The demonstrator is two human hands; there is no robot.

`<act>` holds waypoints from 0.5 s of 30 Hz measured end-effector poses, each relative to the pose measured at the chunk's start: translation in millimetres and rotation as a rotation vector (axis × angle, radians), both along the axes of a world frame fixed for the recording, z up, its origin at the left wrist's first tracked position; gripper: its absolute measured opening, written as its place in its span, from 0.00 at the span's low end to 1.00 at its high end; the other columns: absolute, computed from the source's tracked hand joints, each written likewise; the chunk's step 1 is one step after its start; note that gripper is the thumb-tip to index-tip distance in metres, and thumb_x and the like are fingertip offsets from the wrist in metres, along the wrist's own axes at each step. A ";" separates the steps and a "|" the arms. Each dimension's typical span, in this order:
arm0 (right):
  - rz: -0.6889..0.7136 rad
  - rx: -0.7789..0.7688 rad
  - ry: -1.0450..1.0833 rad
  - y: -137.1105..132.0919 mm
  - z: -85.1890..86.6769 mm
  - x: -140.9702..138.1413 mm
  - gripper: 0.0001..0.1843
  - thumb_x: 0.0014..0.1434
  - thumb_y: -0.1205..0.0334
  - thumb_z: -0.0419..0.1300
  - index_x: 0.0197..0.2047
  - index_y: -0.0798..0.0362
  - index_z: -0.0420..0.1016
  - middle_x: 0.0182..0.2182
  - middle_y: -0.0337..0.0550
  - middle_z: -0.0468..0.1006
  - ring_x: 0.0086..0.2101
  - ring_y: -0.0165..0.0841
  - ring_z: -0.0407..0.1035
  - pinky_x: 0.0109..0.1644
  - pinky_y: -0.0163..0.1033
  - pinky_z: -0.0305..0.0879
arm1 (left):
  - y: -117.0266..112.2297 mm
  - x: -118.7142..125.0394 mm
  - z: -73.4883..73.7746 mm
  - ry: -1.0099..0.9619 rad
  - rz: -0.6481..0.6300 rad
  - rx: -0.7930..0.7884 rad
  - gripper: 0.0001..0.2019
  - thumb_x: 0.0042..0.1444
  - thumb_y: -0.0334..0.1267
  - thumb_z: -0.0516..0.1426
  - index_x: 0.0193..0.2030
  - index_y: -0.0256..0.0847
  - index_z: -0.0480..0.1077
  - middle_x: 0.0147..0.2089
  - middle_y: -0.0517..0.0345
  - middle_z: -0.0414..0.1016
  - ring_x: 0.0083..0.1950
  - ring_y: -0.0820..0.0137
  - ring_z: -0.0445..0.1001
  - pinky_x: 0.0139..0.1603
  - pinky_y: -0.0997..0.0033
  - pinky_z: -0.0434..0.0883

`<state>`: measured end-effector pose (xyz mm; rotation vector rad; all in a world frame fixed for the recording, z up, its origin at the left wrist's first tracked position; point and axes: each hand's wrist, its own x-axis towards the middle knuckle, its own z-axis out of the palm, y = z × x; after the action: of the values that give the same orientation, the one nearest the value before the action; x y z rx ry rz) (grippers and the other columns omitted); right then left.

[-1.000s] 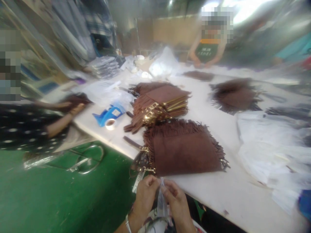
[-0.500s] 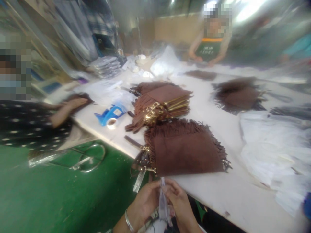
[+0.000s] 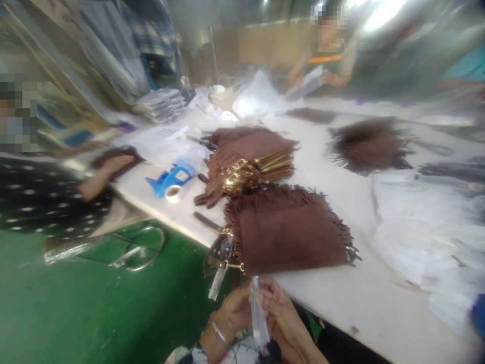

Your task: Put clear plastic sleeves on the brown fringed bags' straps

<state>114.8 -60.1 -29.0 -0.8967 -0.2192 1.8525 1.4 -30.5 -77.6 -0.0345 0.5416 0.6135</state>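
Observation:
My left hand [image 3: 235, 309] and my right hand [image 3: 280, 312] meet at the bottom centre, just below the table edge. Both pinch a small clear plastic bag [image 3: 259, 318] that hangs down between them. Right above my hands a brown fringed suede bag [image 3: 288, 233] lies flat on the white table [image 3: 341, 298]. Its strap, gold clasp and a hang tag [image 3: 219, 279] dangle over the near edge. Behind it is a stack of the same brown bags [image 3: 250, 161] with gold zips.
A blue tape dispenser [image 3: 170, 178] and a tape roll lie left of the stack. Another brown fringed bag [image 3: 367, 146] is at the right rear, white plastic bags [image 3: 424, 227] at the right. One person in a dotted sleeve [image 3: 49, 194] sits left; another stands at the far end. The floor is green.
My hands sank a little lower in view with the clear bag still pinched. The person at the far end lifted a pale sheet. The person on the left shifted a hand slightly.

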 end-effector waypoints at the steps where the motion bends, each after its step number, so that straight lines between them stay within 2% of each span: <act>1: 0.010 -0.009 -0.002 0.1 0.8 1.1 0.25 0.44 0.61 0.73 0.41 0.51 0.65 0.24 0.36 0.74 0.19 0.23 0.63 0.23 0.27 0.57 | 1.4 -1.5 2.8 0.011 -0.001 0.012 0.12 0.41 0.35 0.68 0.32 0.32 0.74 0.22 0.57 0.73 0.26 0.69 0.71 0.36 0.68 0.65; 5: 0.039 -0.015 -0.047 -2.3 5.3 1.7 0.23 0.47 0.59 0.71 0.40 0.52 0.63 0.21 0.33 0.73 0.16 0.21 0.59 0.19 0.26 0.53 | 6.9 -10.9 20.2 0.088 0.036 0.069 0.09 0.41 0.29 0.67 0.30 0.33 0.74 0.24 0.56 0.75 0.26 0.70 0.72 0.34 0.69 0.66; 11: 0.031 -0.011 -0.087 -3.1 -1.9 -0.2 0.24 0.45 0.57 0.72 0.39 0.51 0.64 0.18 0.29 0.68 0.14 0.20 0.55 0.18 0.25 0.49 | 10.0 -17.3 55.5 0.307 0.040 0.195 0.07 0.46 0.33 0.66 0.28 0.33 0.73 0.26 0.52 0.76 0.26 0.68 0.74 0.35 0.66 0.69; 15: -0.025 0.001 -0.153 -3.2 -4.0 -4.5 0.25 0.41 0.54 0.73 0.36 0.52 0.64 0.17 0.29 0.69 0.14 0.19 0.53 0.18 0.25 0.47 | 0.6 -9.7 70.5 0.315 0.041 0.228 0.08 0.48 0.36 0.64 0.32 0.34 0.76 0.33 0.49 0.78 0.37 0.61 0.77 0.43 0.63 0.71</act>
<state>110.3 -63.3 -33.0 -1.0373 -0.3028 1.7620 -8.2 -29.9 -7.1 0.2706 0.7729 0.7231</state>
